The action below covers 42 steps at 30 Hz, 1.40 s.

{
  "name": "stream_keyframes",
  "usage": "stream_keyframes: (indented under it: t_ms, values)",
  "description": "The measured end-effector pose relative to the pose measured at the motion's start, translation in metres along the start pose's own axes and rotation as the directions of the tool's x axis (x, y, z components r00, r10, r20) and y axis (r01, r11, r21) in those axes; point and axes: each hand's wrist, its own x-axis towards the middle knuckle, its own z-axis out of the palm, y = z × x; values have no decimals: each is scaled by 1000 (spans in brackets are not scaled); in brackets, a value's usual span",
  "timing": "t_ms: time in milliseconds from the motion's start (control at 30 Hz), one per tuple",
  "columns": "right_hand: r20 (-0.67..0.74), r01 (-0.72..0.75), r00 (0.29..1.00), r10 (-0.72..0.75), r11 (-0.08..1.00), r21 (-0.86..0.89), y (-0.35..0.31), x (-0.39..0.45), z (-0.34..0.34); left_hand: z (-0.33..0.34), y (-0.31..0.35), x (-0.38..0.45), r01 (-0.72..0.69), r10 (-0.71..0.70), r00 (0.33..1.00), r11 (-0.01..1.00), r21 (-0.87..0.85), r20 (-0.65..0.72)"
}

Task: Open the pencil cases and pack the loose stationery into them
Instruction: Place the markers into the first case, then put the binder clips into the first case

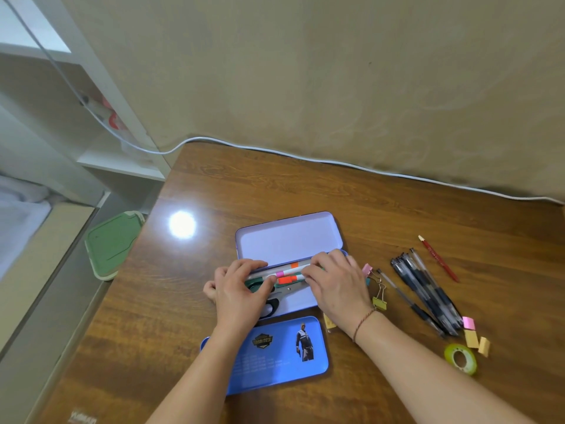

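Lilac metal pencil case (284,240) open on wooden surface (397,209), left hand (241,289) and right hand (336,283) fingers curled on slim highlighters (289,273) inside, scissors (275,296) beneath.

A wooden table (397,215) stands against a beige wall (305,71), white shelves (101,160) left.

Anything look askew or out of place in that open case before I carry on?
The scissors lie slantwise in the open lilac case, across the line of the markers, which could hinder closing. Both hands, left hand and right hand, rest on the markers. Nothing looks spilled or damaged.
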Motion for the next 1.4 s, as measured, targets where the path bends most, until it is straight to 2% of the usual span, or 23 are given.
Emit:
stream_keyframes:
  t_ms: [167,367,433,533,600,667,733,800,833,933,1000,1167,1300,1400]
  values:
    - [-27,11,1000,-11,1000,-14,0,2,0,0,0,0,-4,4,1000,1000,-6,1]
    - [-12,46,999,-45,995,92,-2,-4,2,-2,3,-1,-10,10,1000,1000,-14,0]
    - [-62,36,998,-29,993,115,-1,-10,0,-3,5,-5,-30,30,999,999,-13,-9]
    - [-240,-5,970,49,984,179,9,-32,-7,-6,9,-10,-131,133,991,987,88,-14]
    - [-373,-76,914,159,971,226,26,-55,-14,-6,17,-9,-264,260,965,951,164,44]
    - [-436,-255,826,357,927,275,52,-82,-24,-4,26,-5,-378,354,924,903,205,146]
    - [-411,-468,736,538,843,267,80,-110,-34,-1,33,0,-439,377,886,870,225,271]
    - [-337,-592,705,624,780,205,99,-133,-36,4,35,1,-465,380,859,859,212,343]
    - [-293,-594,732,615,787,169,101,-142,-35,6,35,2,-471,384,852,860,199,357]
    - [-164,-438,880,446,895,82,89,-153,-28,10,32,4,-473,392,841,866,159,372]
    - [-97,-370,923,371,929,32,81,-150,-23,10,31,7,-476,388,833,866,155,394]
    - [-34,-337,941,337,941,-4,75,-124,-17,3,32,11,-511,413,798,850,130,439]
    - [-38,-406,913,406,914,6,71,-114,-14,0,31,3,-552,445,777,822,142,445]
    - [-94,-405,909,406,914,25,70,-117,-14,3,32,-5,-589,475,760,792,160,444]
